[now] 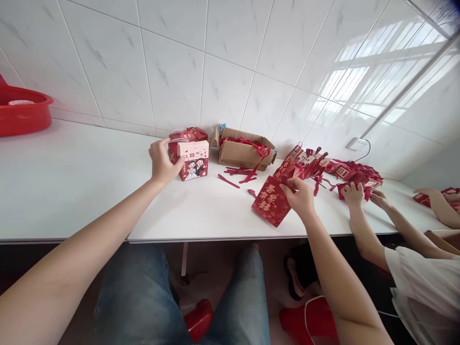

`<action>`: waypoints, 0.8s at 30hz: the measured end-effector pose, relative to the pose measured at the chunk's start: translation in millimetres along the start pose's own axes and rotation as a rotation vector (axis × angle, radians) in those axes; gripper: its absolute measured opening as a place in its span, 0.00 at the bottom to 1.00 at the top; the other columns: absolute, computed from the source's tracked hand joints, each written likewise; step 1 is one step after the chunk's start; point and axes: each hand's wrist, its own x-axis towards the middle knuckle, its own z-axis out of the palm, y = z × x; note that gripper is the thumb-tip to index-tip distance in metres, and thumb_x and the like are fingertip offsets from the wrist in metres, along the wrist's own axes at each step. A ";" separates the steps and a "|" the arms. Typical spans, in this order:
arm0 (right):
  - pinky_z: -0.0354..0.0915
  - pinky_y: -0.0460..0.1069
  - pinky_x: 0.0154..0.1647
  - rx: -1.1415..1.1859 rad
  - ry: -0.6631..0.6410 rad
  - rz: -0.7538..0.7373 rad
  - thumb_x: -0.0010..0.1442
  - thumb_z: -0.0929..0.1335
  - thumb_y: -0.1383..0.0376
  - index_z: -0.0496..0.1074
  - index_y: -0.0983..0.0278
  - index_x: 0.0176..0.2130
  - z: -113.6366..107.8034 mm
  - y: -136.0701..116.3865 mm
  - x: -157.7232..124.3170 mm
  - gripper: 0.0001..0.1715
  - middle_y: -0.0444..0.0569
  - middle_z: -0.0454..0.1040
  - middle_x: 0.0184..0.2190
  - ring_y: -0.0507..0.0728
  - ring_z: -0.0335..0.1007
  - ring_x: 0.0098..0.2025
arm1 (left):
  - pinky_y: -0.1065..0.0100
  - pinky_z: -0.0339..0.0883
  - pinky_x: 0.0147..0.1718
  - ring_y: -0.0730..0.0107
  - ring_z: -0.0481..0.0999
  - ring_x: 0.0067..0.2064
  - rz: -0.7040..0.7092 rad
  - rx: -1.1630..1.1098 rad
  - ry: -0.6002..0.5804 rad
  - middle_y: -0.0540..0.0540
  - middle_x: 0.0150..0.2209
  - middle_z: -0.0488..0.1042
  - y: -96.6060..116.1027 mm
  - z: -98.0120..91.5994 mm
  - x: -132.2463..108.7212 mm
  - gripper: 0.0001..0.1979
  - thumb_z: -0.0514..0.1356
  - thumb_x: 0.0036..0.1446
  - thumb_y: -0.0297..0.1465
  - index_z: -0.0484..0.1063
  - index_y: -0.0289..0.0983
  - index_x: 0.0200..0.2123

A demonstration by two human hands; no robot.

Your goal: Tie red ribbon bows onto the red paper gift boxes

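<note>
My left hand [163, 159] is on a small red gift box [196, 168] with a cartoon couple on its front and a pale pink upper panel. The thumb lies against the box's left edge, with the fingers reaching around behind. More red boxes [194, 132] stand directly behind it, partly covered. My right hand [300, 195] pinches the upper right corner of a flat red printed gift bag or folded box [271, 201] with pale pink characters. This piece is tilted above the table's front part. Between the hands, several loose red ribbons [239, 171] lie on the white table [172, 211].
An open cardboard box [242, 152] of red ribbons stands by the tiled wall. Right of it is a pile of red ribboned packages [309, 160]. A co-worker's hands [354, 194] handle a red box at the right. A red basin [25, 112] sits far left.
</note>
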 end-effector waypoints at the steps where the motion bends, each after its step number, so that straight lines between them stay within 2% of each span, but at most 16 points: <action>1: 0.67 0.53 0.35 -0.021 0.053 0.037 0.51 0.68 0.54 0.70 0.64 0.31 -3.0 10.2 3.5 0.15 0.52 0.76 0.29 0.59 0.71 0.31 | 0.50 0.54 0.60 0.49 0.58 0.60 -0.023 0.016 0.010 0.36 0.55 0.59 -10.9 2.7 -3.1 0.39 0.67 0.41 0.33 0.56 0.36 0.56; 4: 0.67 0.57 0.41 -0.041 0.163 0.156 0.50 0.68 0.51 0.72 0.64 0.33 -2.9 35.0 10.5 0.19 0.55 0.77 0.33 0.62 0.73 0.36 | 0.49 0.49 0.62 0.46 0.52 0.63 -0.121 0.023 0.013 0.33 0.59 0.53 -32.1 13.8 -18.7 0.46 0.68 0.40 0.37 0.49 0.35 0.59; 6: 0.67 0.58 0.44 0.028 0.231 0.211 0.49 0.70 0.50 0.71 0.65 0.39 2.0 47.6 8.9 0.24 0.55 0.77 0.37 0.62 0.73 0.39 | 0.48 0.47 0.63 0.44 0.49 0.64 -0.206 0.020 0.009 0.31 0.60 0.51 -39.7 20.8 -29.6 0.49 0.68 0.39 0.39 0.46 0.34 0.61; 10: 0.67 0.56 0.50 0.338 0.380 0.260 0.46 0.74 0.51 0.57 0.62 0.57 14.8 73.4 -14.9 0.45 0.56 0.71 0.50 0.60 0.71 0.50 | 0.46 0.46 0.63 0.43 0.48 0.65 -0.269 0.023 -0.057 0.32 0.61 0.49 -47.9 25.7 -39.4 0.52 0.69 0.39 0.41 0.43 0.36 0.62; 12: 0.68 0.57 0.50 0.399 0.272 0.331 0.43 0.75 0.52 0.56 0.61 0.57 20.9 88.5 -34.9 0.48 0.57 0.67 0.53 0.61 0.69 0.51 | 0.46 0.47 0.62 0.43 0.50 0.65 -0.289 0.050 -0.091 0.31 0.62 0.50 -49.5 23.9 -39.2 0.51 0.68 0.40 0.42 0.43 0.36 0.62; 14: 0.68 0.58 0.50 0.355 0.165 0.427 0.39 0.77 0.52 0.61 0.62 0.53 25.6 102.9 -54.7 0.46 0.56 0.69 0.50 0.62 0.70 0.49 | 0.46 0.50 0.61 0.42 0.51 0.64 -0.336 0.094 -0.134 0.30 0.62 0.51 -48.7 21.7 -38.3 0.50 0.68 0.41 0.43 0.45 0.35 0.62; 17: 0.68 0.60 0.50 0.273 0.185 0.501 0.37 0.77 0.51 0.63 0.62 0.50 29.0 117.7 -71.8 0.44 0.54 0.70 0.48 0.63 0.70 0.47 | 0.44 0.51 0.59 0.43 0.52 0.64 -0.339 0.177 -0.216 0.32 0.62 0.52 -44.1 20.8 -37.6 0.42 0.65 0.44 0.46 0.53 0.38 0.59; 21: 0.67 0.61 0.52 0.222 0.185 0.501 0.38 0.76 0.50 0.63 0.62 0.51 32.3 125.3 -59.8 0.45 0.54 0.70 0.47 0.63 0.69 0.47 | 0.44 0.49 0.58 0.43 0.52 0.64 -0.290 0.276 -0.256 0.33 0.61 0.53 -39.8 23.9 -36.0 0.31 0.61 0.48 0.48 0.61 0.39 0.52; 24: 0.67 0.60 0.53 0.241 0.108 0.530 0.38 0.76 0.49 0.62 0.62 0.52 37.9 128.8 -37.0 0.46 0.54 0.71 0.47 0.62 0.69 0.47 | 0.45 0.49 0.57 0.45 0.53 0.64 -0.270 0.257 -0.233 0.34 0.60 0.56 -42.3 27.5 -33.8 0.30 0.61 0.48 0.47 0.60 0.40 0.51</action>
